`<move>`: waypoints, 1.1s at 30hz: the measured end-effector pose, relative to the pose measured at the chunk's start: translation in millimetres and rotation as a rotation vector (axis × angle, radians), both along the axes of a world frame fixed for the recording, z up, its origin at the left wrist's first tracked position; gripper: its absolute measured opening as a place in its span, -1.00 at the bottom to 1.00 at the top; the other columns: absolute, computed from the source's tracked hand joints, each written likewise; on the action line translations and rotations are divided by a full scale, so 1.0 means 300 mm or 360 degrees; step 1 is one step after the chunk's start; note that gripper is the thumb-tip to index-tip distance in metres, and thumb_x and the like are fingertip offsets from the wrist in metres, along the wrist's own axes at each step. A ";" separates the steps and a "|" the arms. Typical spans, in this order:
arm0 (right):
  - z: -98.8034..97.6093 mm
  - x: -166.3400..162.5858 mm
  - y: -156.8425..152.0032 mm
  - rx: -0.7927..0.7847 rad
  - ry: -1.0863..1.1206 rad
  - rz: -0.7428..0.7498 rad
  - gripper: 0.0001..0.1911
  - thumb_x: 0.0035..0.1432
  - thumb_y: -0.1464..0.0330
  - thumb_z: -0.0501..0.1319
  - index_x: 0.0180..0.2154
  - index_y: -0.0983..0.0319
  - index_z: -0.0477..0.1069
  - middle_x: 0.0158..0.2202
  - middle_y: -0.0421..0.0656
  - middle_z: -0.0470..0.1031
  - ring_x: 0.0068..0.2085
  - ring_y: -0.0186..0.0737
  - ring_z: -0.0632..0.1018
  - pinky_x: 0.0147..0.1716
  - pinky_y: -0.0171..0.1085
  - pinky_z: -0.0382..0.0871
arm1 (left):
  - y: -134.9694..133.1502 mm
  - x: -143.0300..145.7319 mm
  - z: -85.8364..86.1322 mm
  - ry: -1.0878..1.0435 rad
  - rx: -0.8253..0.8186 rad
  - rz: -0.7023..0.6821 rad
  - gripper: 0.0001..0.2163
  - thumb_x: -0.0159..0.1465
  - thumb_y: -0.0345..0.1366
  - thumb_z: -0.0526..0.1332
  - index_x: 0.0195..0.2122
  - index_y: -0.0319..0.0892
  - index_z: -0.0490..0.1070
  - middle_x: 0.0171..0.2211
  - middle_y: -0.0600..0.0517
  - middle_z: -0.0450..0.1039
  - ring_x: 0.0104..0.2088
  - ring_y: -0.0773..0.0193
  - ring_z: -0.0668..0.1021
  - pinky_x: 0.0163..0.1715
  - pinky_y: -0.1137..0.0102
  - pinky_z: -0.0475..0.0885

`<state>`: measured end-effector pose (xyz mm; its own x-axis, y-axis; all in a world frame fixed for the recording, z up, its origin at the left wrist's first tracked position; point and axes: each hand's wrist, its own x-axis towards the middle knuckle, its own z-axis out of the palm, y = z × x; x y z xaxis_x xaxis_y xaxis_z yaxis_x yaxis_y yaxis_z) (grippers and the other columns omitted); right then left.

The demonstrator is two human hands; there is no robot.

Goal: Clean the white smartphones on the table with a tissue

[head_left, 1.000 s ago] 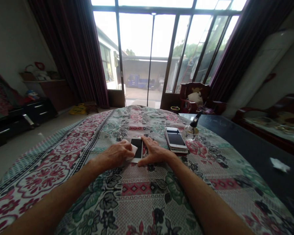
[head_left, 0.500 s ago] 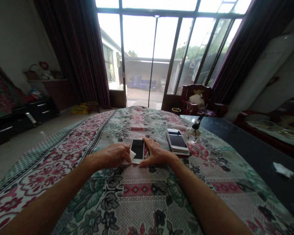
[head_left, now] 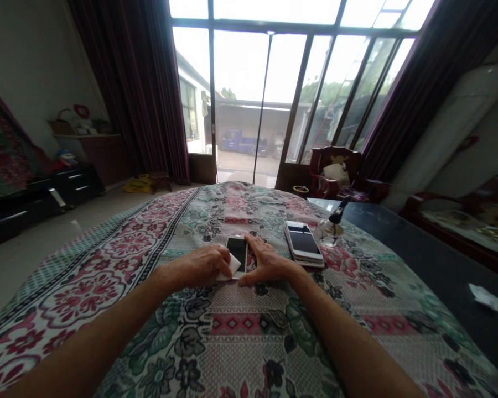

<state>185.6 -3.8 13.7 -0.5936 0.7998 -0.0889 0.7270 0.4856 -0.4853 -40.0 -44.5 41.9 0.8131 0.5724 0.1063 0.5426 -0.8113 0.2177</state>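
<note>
A white smartphone [head_left: 239, 250] with a dark screen lies flat on the patterned tablecloth. My left hand [head_left: 205, 264] is closed around a folded white tissue [head_left: 233, 265], which rests over the phone's lower left edge. Along the phone's right side, my right hand [head_left: 268, 262] grips it, fingers at the upper corner and thumb at the lower one. Right of that hand sits a small stack of phones, the top one white [head_left: 302, 239]. Just beyond the stack stands a clear spray bottle [head_left: 330, 233] with a black head.
The flowered tablecloth [head_left: 240, 345] covers the table I work at. At the right, a dark surface [head_left: 402, 237] carries a crumpled white tissue [head_left: 486, 297]. A wooden chair [head_left: 336, 168] stands behind the table, near the glass doors.
My left hand and the tissue have moved slightly right, covering more of the phone's left edge. My right hand keeps its hold. The whole view has shifted slightly.
</note>
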 end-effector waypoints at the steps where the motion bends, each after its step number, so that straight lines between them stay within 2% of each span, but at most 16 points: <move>1: 0.002 0.000 -0.001 -0.0001 0.0004 -0.0003 0.42 -0.32 -0.04 0.45 0.36 0.32 -0.32 0.38 0.15 -0.26 0.37 0.15 -0.19 0.32 0.03 -0.26 | 0.003 -0.014 0.003 0.0001 -0.0012 0.0003 -0.66 0.19 -0.59 0.07 -0.32 -0.05 0.57 -0.32 0.05 0.49 -0.30 0.38 0.46 -0.19 0.47 0.31; 6: 0.006 0.003 -0.004 -0.0008 0.0025 0.0000 0.43 -0.35 -0.07 0.44 0.36 0.30 -0.30 0.38 0.14 -0.26 0.36 0.20 -0.20 0.31 0.08 -0.26 | 0.012 -0.033 -0.011 -0.0041 0.0036 0.0030 -0.69 0.19 -0.57 0.07 -0.38 -0.07 0.56 -0.34 0.05 0.49 -0.33 0.38 0.46 -0.25 0.48 0.31; 11: 0.002 -0.002 0.000 0.0001 0.0002 0.0002 0.42 -0.33 -0.03 0.45 0.36 0.31 -0.31 0.38 0.14 -0.27 0.36 0.21 -0.20 0.31 0.08 -0.27 | 0.006 0.052 -0.060 -0.0144 0.0229 0.0037 -0.80 0.28 -0.41 0.11 -0.31 -0.11 0.54 -0.25 -0.02 0.46 -0.19 0.25 0.43 -0.18 0.40 0.34; 16: 0.007 -0.008 -0.004 0.0018 -0.0042 -0.0004 0.39 -0.30 0.01 0.44 0.36 0.27 -0.33 0.39 0.11 -0.27 0.36 0.22 -0.19 0.31 0.10 -0.26 | 0.023 0.092 -0.089 -0.0220 0.0243 -0.0007 -0.80 0.29 -0.39 0.10 -0.26 -0.12 0.54 -0.21 -0.04 0.46 -0.17 0.23 0.43 -0.14 0.35 0.37; 22: 0.015 -0.005 -0.010 -0.0005 -0.0050 -0.0003 0.40 -0.30 -0.06 0.43 0.36 0.32 -0.31 0.39 0.13 -0.30 0.36 0.19 -0.21 0.31 0.09 -0.27 | 0.078 -0.008 -0.083 -0.0271 0.0206 0.0015 -0.71 0.24 -0.51 0.04 -0.31 -0.10 0.55 -0.30 0.01 0.45 -0.23 0.29 0.45 -0.18 0.41 0.37; 27: 0.014 -0.003 -0.010 0.0010 -0.0026 -0.0013 0.41 -0.33 -0.05 0.44 0.36 0.32 -0.28 0.38 0.13 -0.25 0.37 0.17 -0.20 0.32 0.07 -0.26 | 0.092 -0.086 -0.083 -0.0219 0.0225 0.0082 -0.69 0.22 -0.54 0.03 -0.30 -0.10 0.54 -0.28 0.01 0.47 -0.23 0.31 0.46 -0.16 0.41 0.38; 29: 0.011 -0.003 -0.008 0.0008 -0.0016 -0.0006 0.40 -0.32 -0.06 0.44 0.36 0.31 -0.29 0.38 0.13 -0.26 0.37 0.17 -0.20 0.32 0.09 -0.26 | 0.077 -0.069 -0.085 -0.0207 0.0271 0.0087 -0.71 0.25 -0.51 0.03 -0.29 -0.10 0.53 -0.26 0.00 0.47 -0.20 0.28 0.46 -0.15 0.39 0.38; 33: 0.009 -0.003 -0.005 0.0007 -0.0009 0.0010 0.39 -0.32 -0.04 0.44 0.36 0.28 -0.29 0.39 0.12 -0.27 0.36 0.19 -0.20 0.31 0.09 -0.26 | 0.040 0.028 -0.092 -0.0201 0.0350 0.0004 -0.79 0.28 -0.41 0.09 -0.22 -0.10 0.52 -0.19 -0.03 0.46 -0.14 0.22 0.43 -0.12 0.35 0.39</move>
<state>184.7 -5.4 16.3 -0.5982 0.7964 -0.0889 0.7268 0.4924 -0.4790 -31.5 -32.5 14.2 0.7839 0.5264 0.3292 0.5245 -0.8452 0.1026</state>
